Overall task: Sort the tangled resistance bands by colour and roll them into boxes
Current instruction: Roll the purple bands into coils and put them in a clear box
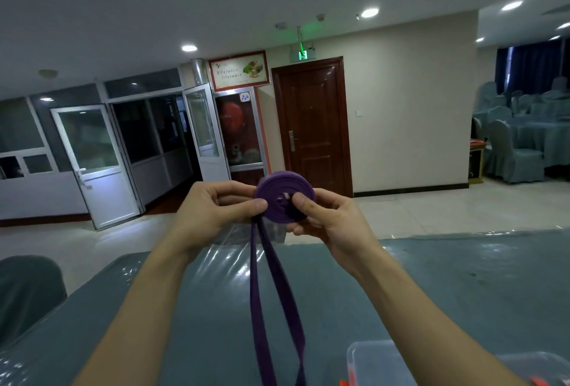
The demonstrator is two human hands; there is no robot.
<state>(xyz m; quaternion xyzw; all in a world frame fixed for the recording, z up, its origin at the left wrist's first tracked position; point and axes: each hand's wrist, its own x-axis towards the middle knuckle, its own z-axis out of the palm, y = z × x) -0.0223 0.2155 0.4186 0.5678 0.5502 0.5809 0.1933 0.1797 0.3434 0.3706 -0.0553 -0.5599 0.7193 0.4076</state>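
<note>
Rolling step: at frame centre, left hand [212, 205] and right hand [320, 216] each keep a closed grip on the half-wound purple band [285, 196], whose hanging tails need winding in next

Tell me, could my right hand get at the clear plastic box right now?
Probably not yet. The right hand is busy pinching the purple band coil with the left hand; the clear box sits unobstructed below that forearm.

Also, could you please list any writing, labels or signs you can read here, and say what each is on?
Nothing is legible.
Framed poster above the glass door: two lines of characters, too blurred.
Green exit sign over the wooden door: glowing, unreadable.
Purple band: no printing visible.
</note>
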